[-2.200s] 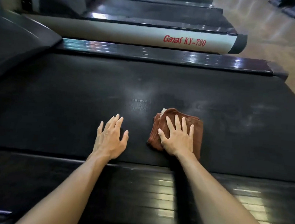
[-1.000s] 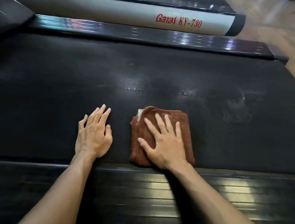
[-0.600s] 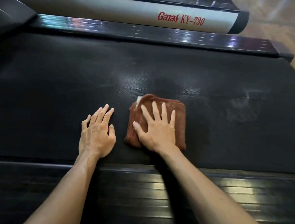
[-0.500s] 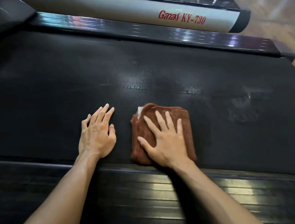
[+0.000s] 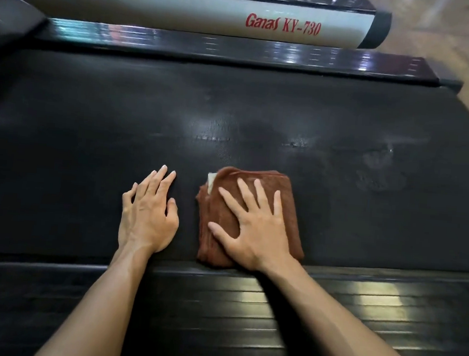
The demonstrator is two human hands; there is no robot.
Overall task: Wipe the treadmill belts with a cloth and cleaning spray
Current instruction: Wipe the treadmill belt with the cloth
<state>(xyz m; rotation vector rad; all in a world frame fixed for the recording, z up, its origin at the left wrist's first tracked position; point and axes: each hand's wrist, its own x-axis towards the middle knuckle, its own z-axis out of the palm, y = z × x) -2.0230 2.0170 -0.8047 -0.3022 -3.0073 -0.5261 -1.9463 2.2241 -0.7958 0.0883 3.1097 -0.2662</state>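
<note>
Head view
Right hand [image 5: 254, 227]: fingers spread, palm pressing flat on the folded brown cloth [image 5: 292, 210].
Cloth: on the black treadmill belt [image 5: 90, 138], at its near edge beside the ribbed side rail [image 5: 385, 316].
Left hand [image 5: 147, 213]: flat on the belt, fingers straight, just left of the cloth.

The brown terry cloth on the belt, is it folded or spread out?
Folded: the brown terry cloth shows stacked layers along its left edge under the flat right hand.
</note>
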